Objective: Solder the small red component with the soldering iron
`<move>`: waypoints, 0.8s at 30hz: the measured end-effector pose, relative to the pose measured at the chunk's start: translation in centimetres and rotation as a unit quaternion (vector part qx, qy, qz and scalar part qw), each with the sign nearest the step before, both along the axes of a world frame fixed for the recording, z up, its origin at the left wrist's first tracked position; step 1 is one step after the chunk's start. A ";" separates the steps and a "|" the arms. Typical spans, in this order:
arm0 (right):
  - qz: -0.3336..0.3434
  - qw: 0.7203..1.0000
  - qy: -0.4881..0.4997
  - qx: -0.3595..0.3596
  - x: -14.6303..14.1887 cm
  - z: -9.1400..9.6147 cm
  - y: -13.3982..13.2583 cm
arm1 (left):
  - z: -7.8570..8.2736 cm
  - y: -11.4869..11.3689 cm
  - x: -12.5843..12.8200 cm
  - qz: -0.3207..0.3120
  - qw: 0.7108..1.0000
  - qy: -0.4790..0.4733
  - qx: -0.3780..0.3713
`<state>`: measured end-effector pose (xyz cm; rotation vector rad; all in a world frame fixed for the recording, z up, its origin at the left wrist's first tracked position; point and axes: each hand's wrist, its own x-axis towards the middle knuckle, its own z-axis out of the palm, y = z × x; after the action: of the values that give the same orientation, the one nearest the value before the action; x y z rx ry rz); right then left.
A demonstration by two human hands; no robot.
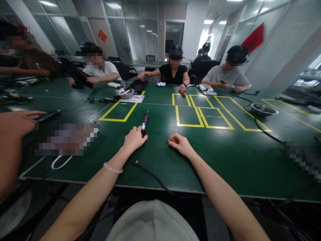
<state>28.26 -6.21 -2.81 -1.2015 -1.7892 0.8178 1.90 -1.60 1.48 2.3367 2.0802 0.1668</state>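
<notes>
My left hand (134, 139) is closed around the rear end of a black electric screwdriver (144, 122) that lies on the green table (160, 160), its tip pointing away from me. A thin black cable (150, 174) runs from the tool back toward the table's near edge. My right hand (180, 144) rests on the table a little to the right, its fingertips pinched on a small red and dark object (168, 140) that is too small to name. A pale bracelet (112, 168) sits on my left wrist.
Yellow tape rectangles (198, 115) mark the table ahead. A metal bowl (263, 109) with a black cable stands at right. Several people sit round the far side with tools and parts. Another person's arm (12, 140) reaches in at left near a white cable loop (60, 163).
</notes>
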 end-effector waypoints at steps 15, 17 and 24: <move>-0.035 0.999 0.017 0.028 0.0 -0.2 0.5 | -1.1 -3.5 7.6 -0.143 0.987 -0.070 -0.022; -0.034 0.999 0.014 0.032 -0.2 -0.2 0.4 | -1.2 -3.7 7.7 -0.148 0.986 -0.074 -0.024; -0.024 0.999 0.008 0.041 -0.9 -0.4 0.5 | -1.1 -4.2 8.0 -0.156 0.985 -0.070 -0.019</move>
<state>27.37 -5.68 -3.24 -1.1780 -1.7565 0.7180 9.88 -5.79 0.39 2.5059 1.6178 0.2744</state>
